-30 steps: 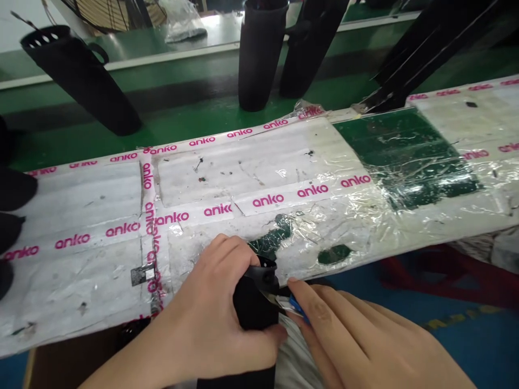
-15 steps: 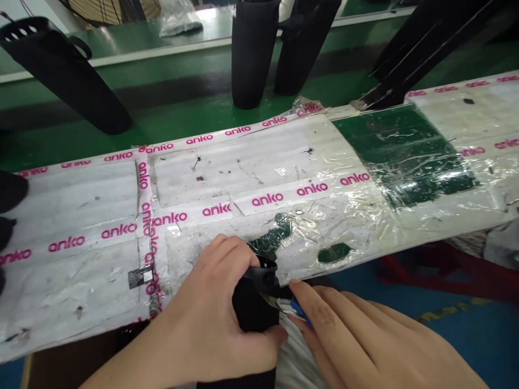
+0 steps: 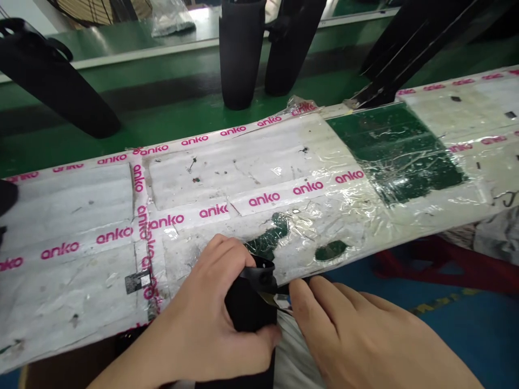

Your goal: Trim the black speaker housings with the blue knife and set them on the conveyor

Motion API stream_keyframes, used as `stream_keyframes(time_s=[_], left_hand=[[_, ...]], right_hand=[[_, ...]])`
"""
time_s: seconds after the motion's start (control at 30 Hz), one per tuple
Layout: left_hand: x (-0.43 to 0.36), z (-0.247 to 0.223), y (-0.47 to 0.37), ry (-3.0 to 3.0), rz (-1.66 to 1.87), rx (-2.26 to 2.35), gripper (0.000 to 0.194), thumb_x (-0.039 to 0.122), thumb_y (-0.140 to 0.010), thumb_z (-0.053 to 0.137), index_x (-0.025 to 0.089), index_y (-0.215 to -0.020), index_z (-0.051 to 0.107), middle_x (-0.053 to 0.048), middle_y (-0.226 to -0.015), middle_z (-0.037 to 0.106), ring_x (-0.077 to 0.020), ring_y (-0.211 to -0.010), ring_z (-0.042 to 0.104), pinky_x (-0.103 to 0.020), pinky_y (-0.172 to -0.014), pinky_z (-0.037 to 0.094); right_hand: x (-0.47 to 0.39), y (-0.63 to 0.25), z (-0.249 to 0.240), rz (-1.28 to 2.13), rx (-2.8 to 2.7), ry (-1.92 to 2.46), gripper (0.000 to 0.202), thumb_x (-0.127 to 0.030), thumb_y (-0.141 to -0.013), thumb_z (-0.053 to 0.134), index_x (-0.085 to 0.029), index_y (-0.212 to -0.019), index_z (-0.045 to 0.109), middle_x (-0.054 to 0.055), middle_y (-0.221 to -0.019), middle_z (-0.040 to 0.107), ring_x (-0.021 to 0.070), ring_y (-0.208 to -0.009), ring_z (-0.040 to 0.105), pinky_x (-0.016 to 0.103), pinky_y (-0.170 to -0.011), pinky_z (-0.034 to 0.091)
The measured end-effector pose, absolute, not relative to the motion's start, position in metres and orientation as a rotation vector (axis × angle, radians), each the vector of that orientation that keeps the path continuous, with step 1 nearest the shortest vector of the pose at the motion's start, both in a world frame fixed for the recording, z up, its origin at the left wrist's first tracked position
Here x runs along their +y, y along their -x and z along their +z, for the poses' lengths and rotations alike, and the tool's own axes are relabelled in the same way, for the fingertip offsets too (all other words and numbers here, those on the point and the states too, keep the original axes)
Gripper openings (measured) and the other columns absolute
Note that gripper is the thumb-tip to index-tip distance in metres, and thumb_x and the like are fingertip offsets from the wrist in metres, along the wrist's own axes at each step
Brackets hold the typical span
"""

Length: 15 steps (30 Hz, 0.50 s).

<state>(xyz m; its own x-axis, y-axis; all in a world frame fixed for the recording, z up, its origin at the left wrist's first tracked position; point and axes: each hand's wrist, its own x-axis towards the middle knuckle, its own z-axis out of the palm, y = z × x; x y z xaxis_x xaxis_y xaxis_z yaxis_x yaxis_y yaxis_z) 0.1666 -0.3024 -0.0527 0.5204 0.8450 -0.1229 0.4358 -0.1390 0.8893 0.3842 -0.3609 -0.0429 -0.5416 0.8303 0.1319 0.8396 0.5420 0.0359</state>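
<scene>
My left hand (image 3: 219,319) is wrapped round a black tapered tube (image 3: 248,309), fingers over its top and thumb along its side. The tube's rim has small holes and a thick collar, and its lower part runs down out of view. At the collar's right side, my right hand (image 3: 357,329) pinches a small knife (image 3: 283,301). Its thin metal blade touches or nearly touches the black edge there. Most of the knife's grip is hidden behind my fingers.
A worktop (image 3: 227,167) covered in white sheet and pink-lettered tape lies ahead, with a worn green patch. Beyond it, similar black tubes stand or lean on a green surface (image 3: 162,102), including one tube (image 3: 241,59). A plastic bag (image 3: 172,19) lies at the back.
The view has shifted slightly, so the background sits further left. My right fingers have turned over the knife, hiding its blue part. The left hand keeps its hold on the tube.
</scene>
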Motion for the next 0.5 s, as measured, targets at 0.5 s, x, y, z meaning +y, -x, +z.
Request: stream_keyframes(time_s=[0.5], left_hand=[[-0.304,-0.051,-0.168,-1.767,0.493,1.053,0.036,0.013,-0.066,0.071,0.025,-0.091,0.047,0.001,-0.093,0.052,-0.0225,-0.091,0.050,-0.037,-0.077,0.046]], right_hand=[[-0.357,-0.401,-0.055,0.184,-2.664,1.326,0.039,-0.003,-0.072,0.049,-0.026,-0.104,0.050,-0.002,-0.076,0.061,0.0211,-0.054,0.057,0.039,-0.053,0.037]])
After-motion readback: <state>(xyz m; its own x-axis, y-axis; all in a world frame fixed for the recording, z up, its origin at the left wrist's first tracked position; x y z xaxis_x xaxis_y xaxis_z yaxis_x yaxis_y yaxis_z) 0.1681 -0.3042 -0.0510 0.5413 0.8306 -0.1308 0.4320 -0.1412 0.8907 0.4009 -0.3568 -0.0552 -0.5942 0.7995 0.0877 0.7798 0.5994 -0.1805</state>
